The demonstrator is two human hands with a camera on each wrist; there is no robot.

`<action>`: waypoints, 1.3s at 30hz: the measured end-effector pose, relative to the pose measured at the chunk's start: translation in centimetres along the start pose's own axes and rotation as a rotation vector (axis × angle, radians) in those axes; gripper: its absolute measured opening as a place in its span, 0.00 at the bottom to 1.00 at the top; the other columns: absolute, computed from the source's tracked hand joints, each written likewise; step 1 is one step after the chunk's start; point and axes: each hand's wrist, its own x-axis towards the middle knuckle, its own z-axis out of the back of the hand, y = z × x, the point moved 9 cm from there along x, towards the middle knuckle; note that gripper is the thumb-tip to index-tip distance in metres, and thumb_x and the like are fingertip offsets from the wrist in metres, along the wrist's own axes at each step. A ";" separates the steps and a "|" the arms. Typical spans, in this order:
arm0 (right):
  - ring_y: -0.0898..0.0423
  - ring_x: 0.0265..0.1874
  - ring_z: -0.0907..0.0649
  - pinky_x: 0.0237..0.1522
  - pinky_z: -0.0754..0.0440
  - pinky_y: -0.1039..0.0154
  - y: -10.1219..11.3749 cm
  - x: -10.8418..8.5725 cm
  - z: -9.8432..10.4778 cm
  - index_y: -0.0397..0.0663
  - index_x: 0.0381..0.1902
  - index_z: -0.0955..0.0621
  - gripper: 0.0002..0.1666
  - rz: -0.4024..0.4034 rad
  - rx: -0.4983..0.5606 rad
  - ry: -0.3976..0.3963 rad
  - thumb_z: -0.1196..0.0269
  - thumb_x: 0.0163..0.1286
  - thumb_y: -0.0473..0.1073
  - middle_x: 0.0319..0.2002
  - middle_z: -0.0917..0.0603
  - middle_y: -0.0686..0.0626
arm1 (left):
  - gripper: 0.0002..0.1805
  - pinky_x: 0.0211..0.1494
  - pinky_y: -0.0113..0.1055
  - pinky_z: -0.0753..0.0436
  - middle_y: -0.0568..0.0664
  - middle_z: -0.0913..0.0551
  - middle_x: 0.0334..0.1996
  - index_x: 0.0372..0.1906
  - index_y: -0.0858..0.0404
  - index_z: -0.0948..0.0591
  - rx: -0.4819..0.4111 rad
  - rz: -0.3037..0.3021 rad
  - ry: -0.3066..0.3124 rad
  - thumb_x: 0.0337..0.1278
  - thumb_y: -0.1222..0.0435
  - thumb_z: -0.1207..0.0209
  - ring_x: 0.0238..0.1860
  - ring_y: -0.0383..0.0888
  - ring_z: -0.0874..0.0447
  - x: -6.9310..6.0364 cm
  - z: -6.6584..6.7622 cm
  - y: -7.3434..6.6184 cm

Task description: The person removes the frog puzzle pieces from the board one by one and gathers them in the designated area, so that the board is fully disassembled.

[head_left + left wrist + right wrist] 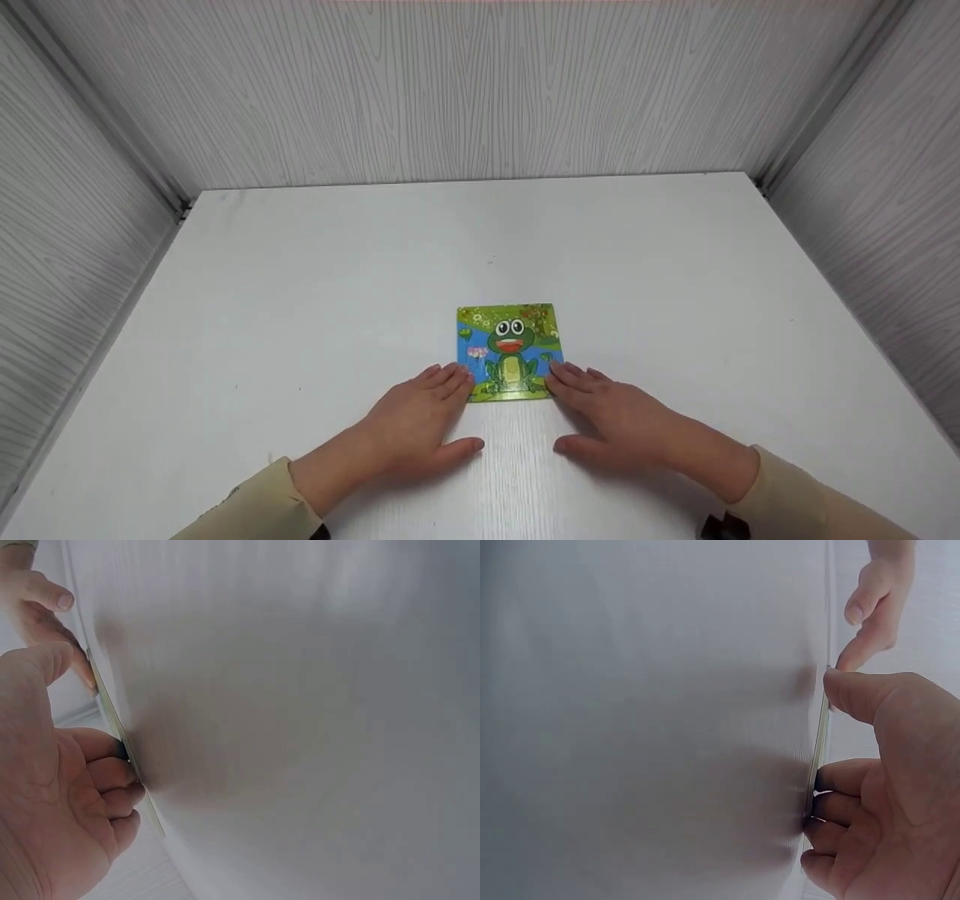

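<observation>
A square frog picture board (511,352) lies flat on the white table, green and blue, with its picture whole. At its lower left corner rest the fingertips of my left hand (424,424), thumb held apart. My right hand (619,420) touches the lower right edge in the same way. Seen edge-on in the left wrist view, the board (112,714) is a thin strip beside the fingers of my left hand (67,787). The right wrist view shows the board's edge (821,739) against the fingers of my right hand (885,787).
The white table (322,262) reaches back to a grey wood-grain wall (480,90). Similar side walls stand at left (60,225) and right (877,202). Beige sleeves cover both forearms.
</observation>
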 end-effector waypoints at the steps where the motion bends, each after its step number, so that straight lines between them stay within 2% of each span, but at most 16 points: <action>1: 0.49 0.83 0.43 0.78 0.37 0.43 0.0 -0.1 0.0 0.50 0.85 0.39 0.53 0.001 0.002 -0.001 0.40 0.75 0.72 0.85 0.43 0.51 | 0.49 0.84 0.47 0.47 0.55 0.39 0.82 0.83 0.67 0.38 -0.004 0.000 0.001 0.75 0.33 0.56 0.84 0.50 0.47 0.0 0.0 0.0; 8: 0.48 0.83 0.42 0.78 0.37 0.42 0.2 -0.4 -0.1 0.49 0.85 0.38 0.53 0.009 0.003 -0.005 0.40 0.75 0.72 0.85 0.42 0.50 | 0.49 0.84 0.47 0.47 0.53 0.38 0.82 0.83 0.65 0.37 -0.007 -0.014 0.006 0.75 0.33 0.57 0.84 0.50 0.46 -0.1 -0.1 0.0; 23: 0.47 0.83 0.42 0.77 0.37 0.39 0.5 -0.5 0.1 0.48 0.85 0.39 0.52 0.018 0.028 0.009 0.42 0.76 0.72 0.85 0.43 0.49 | 0.44 0.84 0.48 0.44 0.51 0.32 0.80 0.81 0.61 0.31 -0.034 -0.013 -0.064 0.75 0.34 0.54 0.82 0.50 0.41 0.2 0.9 0.7; 31: 0.47 0.83 0.42 0.78 0.37 0.39 0.5 -0.5 0.1 0.47 0.85 0.39 0.52 0.024 0.025 0.004 0.42 0.76 0.71 0.85 0.43 0.48 | 0.41 0.84 0.48 0.44 0.54 0.30 0.79 0.78 0.61 0.27 0.000 -0.038 -0.116 0.77 0.36 0.53 0.82 0.52 0.40 0.8 1.8 1.2; 39: 0.46 0.83 0.42 0.77 0.37 0.39 0.4 -0.5 0.0 0.47 0.85 0.39 0.53 0.025 0.024 0.007 0.42 0.76 0.72 0.85 0.43 0.47 | 0.41 0.84 0.48 0.45 0.55 0.33 0.80 0.80 0.60 0.29 -0.004 -0.033 -0.112 0.76 0.37 0.53 0.83 0.53 0.43 1.8 2.1 1.7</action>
